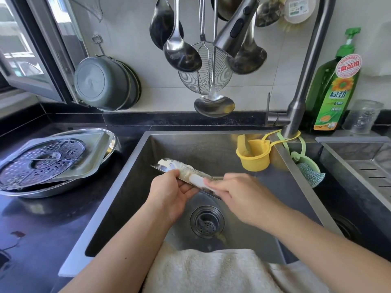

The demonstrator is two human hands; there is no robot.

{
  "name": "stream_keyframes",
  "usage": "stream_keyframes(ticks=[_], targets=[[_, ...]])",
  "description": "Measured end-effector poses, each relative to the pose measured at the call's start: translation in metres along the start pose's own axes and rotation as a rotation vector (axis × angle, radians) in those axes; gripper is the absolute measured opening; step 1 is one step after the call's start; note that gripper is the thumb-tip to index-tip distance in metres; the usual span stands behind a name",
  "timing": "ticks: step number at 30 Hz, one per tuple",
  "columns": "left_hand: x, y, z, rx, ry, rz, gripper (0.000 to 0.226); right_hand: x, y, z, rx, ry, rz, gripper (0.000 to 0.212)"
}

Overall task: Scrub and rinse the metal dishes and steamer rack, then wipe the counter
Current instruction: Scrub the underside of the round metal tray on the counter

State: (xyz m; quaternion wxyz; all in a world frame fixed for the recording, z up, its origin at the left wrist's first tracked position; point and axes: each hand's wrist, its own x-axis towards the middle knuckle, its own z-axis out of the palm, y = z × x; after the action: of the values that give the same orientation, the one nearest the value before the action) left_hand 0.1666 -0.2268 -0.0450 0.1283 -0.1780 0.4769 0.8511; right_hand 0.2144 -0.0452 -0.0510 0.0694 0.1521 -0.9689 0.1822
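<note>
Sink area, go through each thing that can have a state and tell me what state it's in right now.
Metal tray: soapy, held on edge over the sink.
Left hand: gripping the tray.
Right hand: rubbing the tray's foamy face.
Faucet head: no water running.
Sink drain strainer: seated in place.
Steamer rack: stacked on dishes on the counter.
Dish soap bottle: upright.

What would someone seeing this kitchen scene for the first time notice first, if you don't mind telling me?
First, the two hands over the sink: the left hand grips a soapy metal dish held edge-on, while the right hand rubs it, blurred. Next, the perforated steamer rack lying on stacked metal trays on the dark counter to the left. Then the ladles hanging on the wall above, beside the green detergent bottle.
</note>
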Motion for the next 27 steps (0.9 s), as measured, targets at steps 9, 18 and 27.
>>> stream_keyframes(ticks=[9, 18, 27], targets=[[0.002, -0.002, 0.002, -0.011, -0.089, -0.073, 0.028, 0.008, -0.008, 0.012, 0.040, 0.031, 0.006, 0.039], [0.008, 0.003, 0.002, -0.147, -0.039, -0.090, 0.030, 0.010, -0.005, 0.005, -0.057, 0.039, 0.138, 0.043], [0.013, 0.003, 0.003, -0.201, 0.005, -0.028, 0.030, 0.009, 0.003, 0.004, -0.101, 0.011, 0.248, 0.043]])
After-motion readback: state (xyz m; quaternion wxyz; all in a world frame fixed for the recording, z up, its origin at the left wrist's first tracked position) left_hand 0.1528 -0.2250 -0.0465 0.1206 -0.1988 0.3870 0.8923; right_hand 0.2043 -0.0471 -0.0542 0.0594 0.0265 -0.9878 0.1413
